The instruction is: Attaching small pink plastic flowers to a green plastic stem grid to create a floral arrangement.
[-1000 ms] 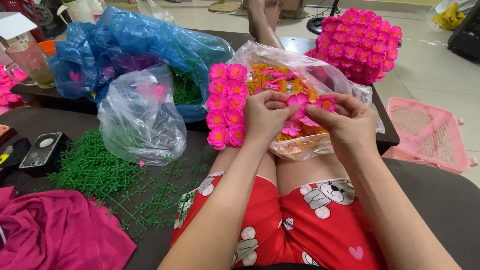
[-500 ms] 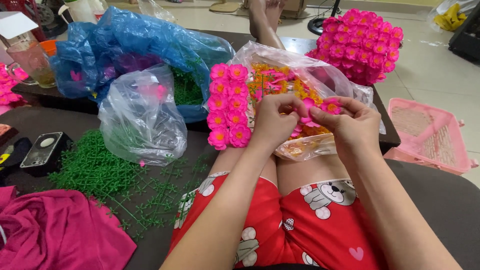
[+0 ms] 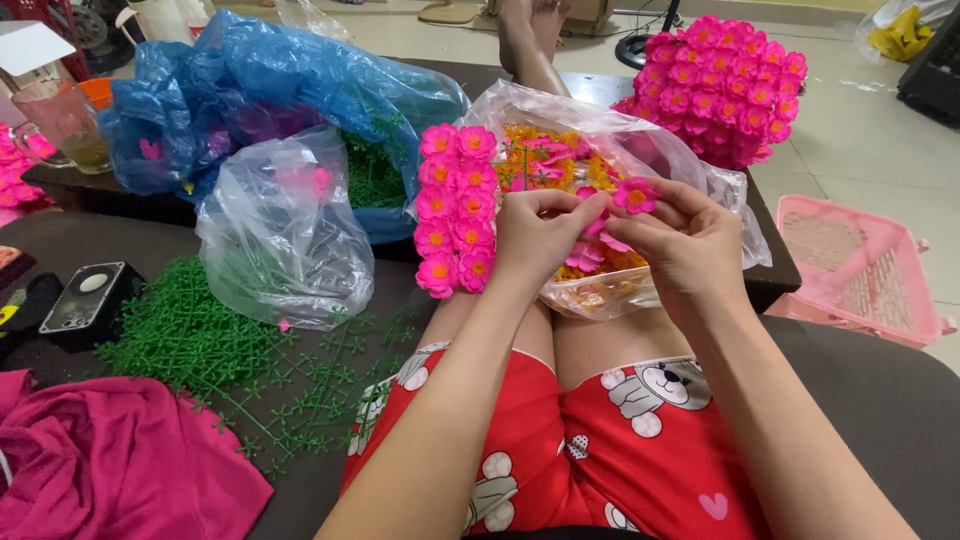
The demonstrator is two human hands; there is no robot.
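My left hand (image 3: 536,238) and my right hand (image 3: 680,245) meet over my lap, both pinching small pink plastic flower pieces. A pink flower with an orange centre (image 3: 636,196) sits at my right fingertips, and pink petals (image 3: 600,222) show between the two hands. Under the hands lies a clear bag of orange and pink flower parts (image 3: 560,150). A finished strip of pink flowers (image 3: 455,210) stands just left of my left hand.
A ball of pink flowers (image 3: 725,90) rests at the back right. A blue bag (image 3: 270,90), a clear bag (image 3: 285,240), green plastic stems (image 3: 200,340), a phone (image 3: 85,300), pink cloth (image 3: 110,470) and a pink basket (image 3: 860,270) surround me.
My hands have shifted slightly right and lifted, and a pink flower with an orange centre now shows at my right fingertips.
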